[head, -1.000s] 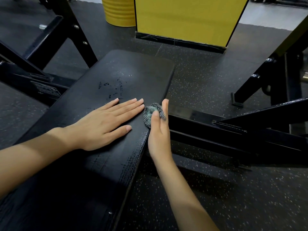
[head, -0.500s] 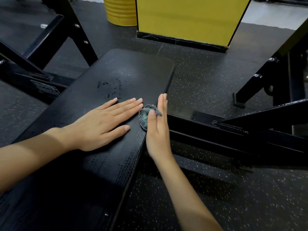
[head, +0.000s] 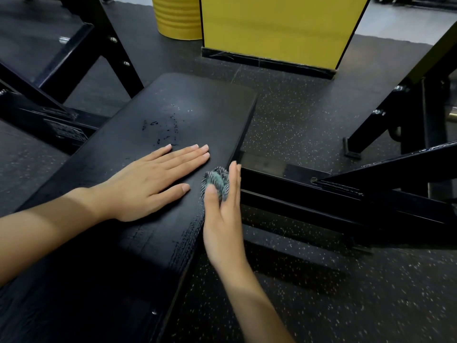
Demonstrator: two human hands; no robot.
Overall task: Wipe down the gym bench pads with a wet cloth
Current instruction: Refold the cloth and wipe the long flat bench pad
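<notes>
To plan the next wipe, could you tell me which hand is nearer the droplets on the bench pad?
Left. The left hand lies flat, fingertips beside the droplets; the right hand holds the cloth at the right edge of the pad.

Cloth [head: 217,180] mostly hidden in right hand [head: 223,219]

Single head-worn wide-angle view, looking forward and down, close above the black pad [head: 173,115] running away from lower left, speckled floor [head: 296,125] and yellow wall [head: 272,26] along the top edge.
</notes>
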